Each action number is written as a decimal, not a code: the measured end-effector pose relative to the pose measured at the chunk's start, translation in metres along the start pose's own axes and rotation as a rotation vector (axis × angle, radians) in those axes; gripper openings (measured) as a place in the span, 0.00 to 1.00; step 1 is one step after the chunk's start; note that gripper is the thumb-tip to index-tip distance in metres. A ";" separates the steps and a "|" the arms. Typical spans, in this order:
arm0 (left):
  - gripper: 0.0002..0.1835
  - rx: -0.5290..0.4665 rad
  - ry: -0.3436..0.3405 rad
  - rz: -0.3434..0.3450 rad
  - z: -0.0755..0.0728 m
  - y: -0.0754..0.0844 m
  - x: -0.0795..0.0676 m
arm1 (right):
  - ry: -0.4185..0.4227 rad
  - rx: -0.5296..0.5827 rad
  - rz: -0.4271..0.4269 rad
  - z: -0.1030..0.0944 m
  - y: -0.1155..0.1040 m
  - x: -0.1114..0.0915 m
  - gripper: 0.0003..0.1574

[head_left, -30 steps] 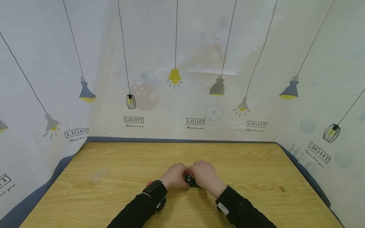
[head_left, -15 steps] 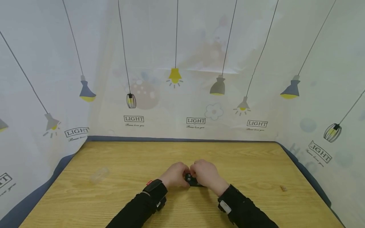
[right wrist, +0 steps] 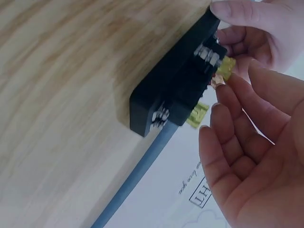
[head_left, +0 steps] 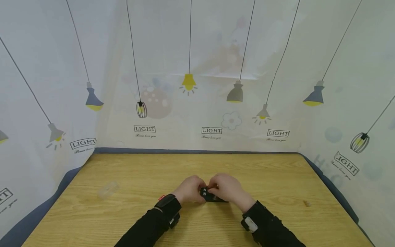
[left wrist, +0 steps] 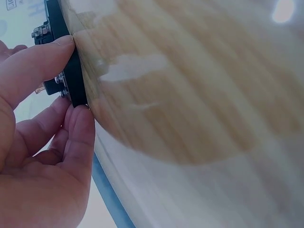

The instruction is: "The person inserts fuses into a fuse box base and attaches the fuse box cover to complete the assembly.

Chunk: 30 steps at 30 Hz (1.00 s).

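Observation:
A black fuse block [head_left: 209,196] with metal screw terminals stands near the middle of the wooden table. My left hand [head_left: 189,189] grips its left end; in the left wrist view the thumb lies across the black base [left wrist: 78,78], with other fingers at its edge. Yellow blade fuses [right wrist: 197,115] and an orange one [right wrist: 217,80] sit along its raised part in the right wrist view. My right hand [head_left: 226,188] is beside them with loosely bent fingers, fingertips right at the orange fuse and the thumb apart from it.
A clear plastic box [head_left: 108,190] lies at the table's left. On the right is a small orange-brown piece [head_left: 307,203]. A white printed sheet [head_left: 172,137] with lamp drawings surrounds the table's back and sides.
My right hand has shifted right along the fuse block, its fingers less bunched, uncovering more of the block. My left hand has stayed in place.

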<state>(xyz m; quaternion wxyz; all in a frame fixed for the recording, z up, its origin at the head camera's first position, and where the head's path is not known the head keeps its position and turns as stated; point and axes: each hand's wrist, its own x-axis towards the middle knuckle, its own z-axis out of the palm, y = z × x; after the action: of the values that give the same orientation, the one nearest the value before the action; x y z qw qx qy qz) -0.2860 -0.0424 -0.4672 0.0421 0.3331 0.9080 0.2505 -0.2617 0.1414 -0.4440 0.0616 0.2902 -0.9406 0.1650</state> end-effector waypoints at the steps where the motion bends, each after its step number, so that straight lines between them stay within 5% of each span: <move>1: 0.18 0.002 -0.001 -0.006 0.000 0.000 0.000 | 0.004 0.010 0.007 -0.001 0.002 -0.001 0.05; 14: 0.23 -0.022 -0.016 -0.089 0.002 0.001 -0.001 | -0.001 0.018 0.173 -0.022 0.025 -0.025 0.15; 30: 0.24 -0.032 -0.015 -0.082 -0.001 0.006 -0.007 | 0.018 -0.019 0.318 -0.047 0.069 -0.067 0.17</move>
<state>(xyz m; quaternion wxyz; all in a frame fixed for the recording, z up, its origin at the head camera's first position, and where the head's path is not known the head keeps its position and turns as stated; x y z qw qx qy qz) -0.2773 -0.0431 -0.4640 0.0643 0.2967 0.9165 0.2605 -0.2444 0.2460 -0.4332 0.0458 0.1353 -0.9756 0.1665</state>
